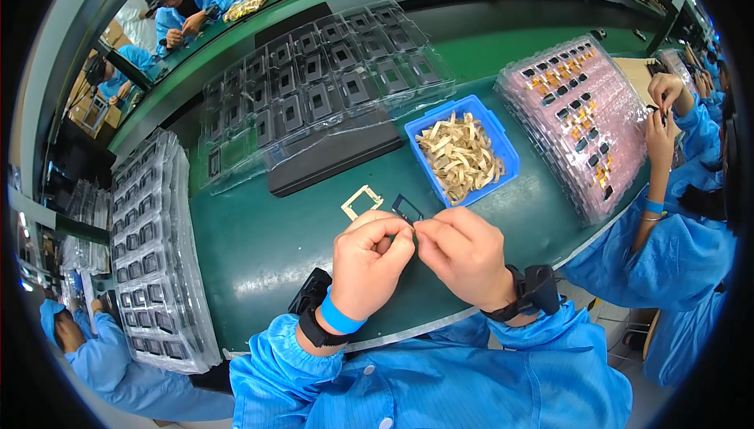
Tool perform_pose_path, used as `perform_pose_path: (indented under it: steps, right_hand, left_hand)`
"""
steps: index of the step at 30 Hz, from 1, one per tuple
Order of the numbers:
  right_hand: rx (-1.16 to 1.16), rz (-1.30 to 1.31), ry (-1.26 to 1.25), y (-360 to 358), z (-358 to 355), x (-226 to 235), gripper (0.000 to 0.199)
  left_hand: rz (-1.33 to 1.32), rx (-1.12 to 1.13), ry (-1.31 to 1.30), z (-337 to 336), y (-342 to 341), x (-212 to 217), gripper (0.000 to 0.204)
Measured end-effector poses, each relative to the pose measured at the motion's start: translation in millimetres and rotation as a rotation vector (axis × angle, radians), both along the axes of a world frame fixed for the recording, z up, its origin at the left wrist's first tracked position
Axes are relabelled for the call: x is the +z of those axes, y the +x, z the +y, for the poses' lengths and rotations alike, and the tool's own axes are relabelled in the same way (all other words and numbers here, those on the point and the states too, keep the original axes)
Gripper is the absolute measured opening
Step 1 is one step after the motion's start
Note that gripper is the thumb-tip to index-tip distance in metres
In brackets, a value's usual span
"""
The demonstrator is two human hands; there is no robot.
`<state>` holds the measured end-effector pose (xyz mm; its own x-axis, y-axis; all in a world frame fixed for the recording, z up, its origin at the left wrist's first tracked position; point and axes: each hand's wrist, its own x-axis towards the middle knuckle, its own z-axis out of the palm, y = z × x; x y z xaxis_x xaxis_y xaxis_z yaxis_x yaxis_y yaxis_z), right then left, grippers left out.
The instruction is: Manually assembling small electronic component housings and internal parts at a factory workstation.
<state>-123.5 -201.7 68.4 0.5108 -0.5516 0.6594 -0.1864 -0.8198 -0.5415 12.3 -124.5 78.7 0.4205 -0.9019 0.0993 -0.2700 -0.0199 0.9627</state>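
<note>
Left hand (pixel 367 260) and right hand (pixel 465 256) close together, fingertips pinched at near corner of dark frame (pixel 397 204); cannot tell which grips it. Thin, rectangular, open-centred. Pale yellow frame (pixel 353 196) on green table (pixel 259 248), just left.

Left of the blue bin (pixel 503 140), green tabletop (pixel 259 229) lies open around a pale frame (pixel 354 197). Stacked pink trays (pixel 620 123) obstruct its right, clear trays (pixel 322 80) its far left, and the left hand (pixel 369 256) and right hand (pixel 465 255) its near side.
</note>
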Motion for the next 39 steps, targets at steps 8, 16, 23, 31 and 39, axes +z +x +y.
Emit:
perform_pose_path:
  steps: [8, 16, 23, 31, 39]
  right_hand:
    - [-0.271, -0.161, 0.237, -35, -32, 12, 0.009]
    - [-0.346, -0.219, 0.308, -54, -38, 14, 0.007]
    - [-0.329, -0.238, 0.299, -50, -37, 12, 0.007]
    - [-0.361, -0.21, 0.25, -49, -34, 16, 0.01]
    - [-0.13, -0.002, -0.182, -16, 2, 3, 0.021]
  left_hand:
    - [-0.109, -0.013, -0.036, -28, 4, -6, 0.005]
    - [-0.143, -0.04, 0.084, -74, 1, -3, 0.015]
    - [-0.21, -0.056, -0.012, -80, 0, -13, 0.013]
    - [-0.139, -0.016, -0.005, -75, -1, 0, 0.019]
    - [0.357, -0.075, 0.108, -22, 4, 8, 0.017]
